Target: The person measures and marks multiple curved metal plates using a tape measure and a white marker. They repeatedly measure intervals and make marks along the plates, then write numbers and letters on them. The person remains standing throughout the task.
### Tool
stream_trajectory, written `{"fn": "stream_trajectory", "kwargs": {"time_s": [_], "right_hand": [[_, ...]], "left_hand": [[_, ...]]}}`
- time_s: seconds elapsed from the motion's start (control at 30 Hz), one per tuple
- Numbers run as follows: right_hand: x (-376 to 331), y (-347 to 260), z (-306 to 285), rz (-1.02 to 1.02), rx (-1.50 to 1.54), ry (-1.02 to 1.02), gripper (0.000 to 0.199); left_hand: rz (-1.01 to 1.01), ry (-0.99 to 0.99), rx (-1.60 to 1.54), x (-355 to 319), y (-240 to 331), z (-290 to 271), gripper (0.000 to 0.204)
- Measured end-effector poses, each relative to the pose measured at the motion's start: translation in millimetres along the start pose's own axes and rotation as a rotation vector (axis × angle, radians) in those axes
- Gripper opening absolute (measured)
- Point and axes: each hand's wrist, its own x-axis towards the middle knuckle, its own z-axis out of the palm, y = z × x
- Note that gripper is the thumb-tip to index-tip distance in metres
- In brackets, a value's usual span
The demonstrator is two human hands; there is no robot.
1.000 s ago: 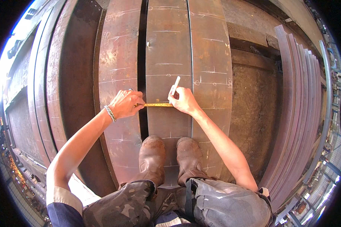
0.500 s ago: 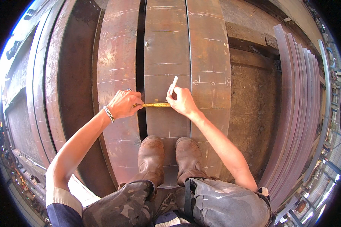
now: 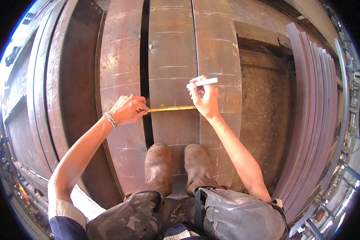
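Note:
My left hand (image 3: pixel 128 110) is closed by the left edge of the middle steel beam (image 3: pixel 173 44), pinching one end of a yellow tape measure (image 3: pixel 168 109). The blade lies stretched sideways across that beam, reaching the underside of my right hand (image 3: pixel 205 98). Between the fingers of the right hand is a white chalk stick (image 3: pixel 209 81), held almost level, pointing left. Whether this hand also grips the tape is hidden. Thin white lines and small circles mark the middle beam, the left beam (image 3: pixel 120 60) and the right beam (image 3: pixel 217 48).
My brown boots (image 3: pixel 158 160) stand on the beams just below the tape. A dark gap (image 3: pixel 146 52) runs between the left and middle beams. Several long steel bars (image 3: pixel 308 100) lie stacked at the right. Farther left is a dark channel beam (image 3: pixel 78 80).
My right hand has moved right, from the middle beam to the right beam, and more of the tape shows. The chalk has swung from upright to nearly level. My left hand stays almost in place.

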Motion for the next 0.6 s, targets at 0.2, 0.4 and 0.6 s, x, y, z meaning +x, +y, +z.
{"fn": "stream_trajectory", "kwargs": {"time_s": [0.2,0.4,0.6], "right_hand": [[17,-15,-20,0.022,0.083,0.101,0.008],[34,-21,-45,0.051,0.103,0.165,0.009],[32,-17,-43,0.068,0.081,0.147,0.01]], "left_hand": [[-0.037,0.006,0.029,10,-15,-29,0.015],[-0.04,0.058,0.098,37,-32,-46,0.015],[0.011,0.078,0.109,52,-38,-45,0.014]]}}
